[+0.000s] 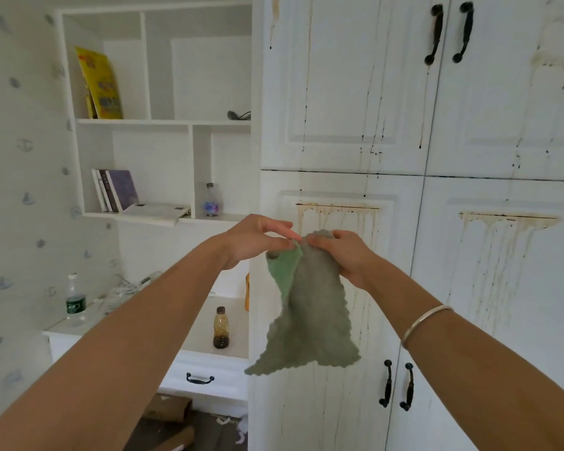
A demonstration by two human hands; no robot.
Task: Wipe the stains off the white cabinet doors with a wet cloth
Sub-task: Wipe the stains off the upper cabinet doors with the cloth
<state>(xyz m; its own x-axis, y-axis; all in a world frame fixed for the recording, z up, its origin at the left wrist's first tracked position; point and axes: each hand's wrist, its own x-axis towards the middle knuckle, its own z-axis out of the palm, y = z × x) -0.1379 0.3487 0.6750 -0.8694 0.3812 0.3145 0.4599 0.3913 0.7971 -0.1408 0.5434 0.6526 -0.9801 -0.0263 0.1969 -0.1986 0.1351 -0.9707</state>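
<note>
A grey-and-green cloth (310, 307) with a scalloped edge hangs in the air in front of the white cabinet doors (345, 92). My right hand (345, 255) grips its top edge, and my left hand (258, 239) pinches the same edge beside it, at the green corner. The doors carry brown and black drip stains: a broad brown run (339, 216) on the lower left door just behind the cloth, another brown run (502, 236) on the lower right door, and thin dark streaks (372, 125) down the upper doors. The cloth is apart from the doors.
Black handles sit on the upper doors (450, 34) and lower doors (398, 385). Open white shelves (163, 122) on the left hold books, a yellow bag and a bottle. A low white drawer unit (209, 359) carries a dark-liquid bottle (221, 327) and a clear bottle (75, 301). Cardboard lies on the floor.
</note>
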